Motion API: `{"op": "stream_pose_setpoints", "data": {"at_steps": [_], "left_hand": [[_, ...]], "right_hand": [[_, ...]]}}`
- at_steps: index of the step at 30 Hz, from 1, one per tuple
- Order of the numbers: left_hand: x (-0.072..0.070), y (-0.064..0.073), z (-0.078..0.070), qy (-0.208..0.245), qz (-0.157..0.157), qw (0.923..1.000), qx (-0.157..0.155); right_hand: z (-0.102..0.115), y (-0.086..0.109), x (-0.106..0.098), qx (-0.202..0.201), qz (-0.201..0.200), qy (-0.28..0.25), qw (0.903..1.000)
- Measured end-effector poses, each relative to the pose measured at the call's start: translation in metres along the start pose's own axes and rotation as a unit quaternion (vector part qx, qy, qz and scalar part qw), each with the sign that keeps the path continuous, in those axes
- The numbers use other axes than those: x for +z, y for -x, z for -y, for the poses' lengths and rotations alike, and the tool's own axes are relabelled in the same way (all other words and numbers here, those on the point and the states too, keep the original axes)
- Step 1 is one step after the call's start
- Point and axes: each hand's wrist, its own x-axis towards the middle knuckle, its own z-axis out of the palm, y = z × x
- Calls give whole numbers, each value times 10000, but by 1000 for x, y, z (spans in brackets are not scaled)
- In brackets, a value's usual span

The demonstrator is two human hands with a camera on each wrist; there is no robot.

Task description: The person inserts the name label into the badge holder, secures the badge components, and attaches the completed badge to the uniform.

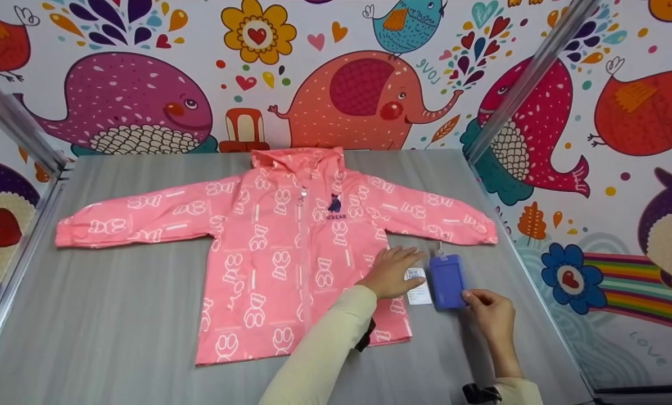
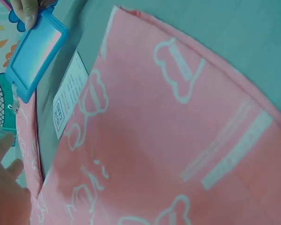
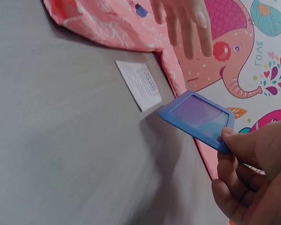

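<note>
My right hand [image 1: 490, 315] pinches a blue-purple badge holder [image 1: 447, 282] by its edge, between thumb and fingers. In the right wrist view the badge holder [image 3: 196, 119] is tilted above the table, its clear window showing. A metal clip [image 1: 440, 248] sits at its top end. My left hand [image 1: 393, 273] reaches over the jacket's right side with fingers extended, holding nothing. Just beyond its fingertips, a white printed card [image 1: 419, 289] lies between the jacket and the badge holder. In the left wrist view, the jacket's hem partly borders that card [image 2: 70, 96].
A pink child's jacket [image 1: 279, 253] with white line drawings lies spread on the grey table [image 1: 127, 304], sleeves out to both sides. Behind stands a wall [image 1: 336, 34] printed with cartoon animals. Metal rails [image 1: 530, 84] run along the side panels.
</note>
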Motion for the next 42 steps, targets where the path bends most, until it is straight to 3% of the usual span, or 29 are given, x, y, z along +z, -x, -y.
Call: {"op": "stream_pose_setpoints", "data": {"at_steps": [9,17,24,34,42], "left_hand": [[-1,3,17,27,-512,9987,-51],[-8,10,26,389,-843,9957,-73],[-11,16,36,662,-1324,9890,74],[-21,28,52,1055,-1639,9808,6],[-32,42,69,1370,-1974,9707,-96]], "right_hand": [[19,6,15,118,305,-604,9976],[33,9,31,-26,548,-1064,9928],[39,10,42,-47,691,-1177,9906],[50,14,60,-136,924,-1319,9869],[63,19,77,-130,1162,-1750,9776]]}}
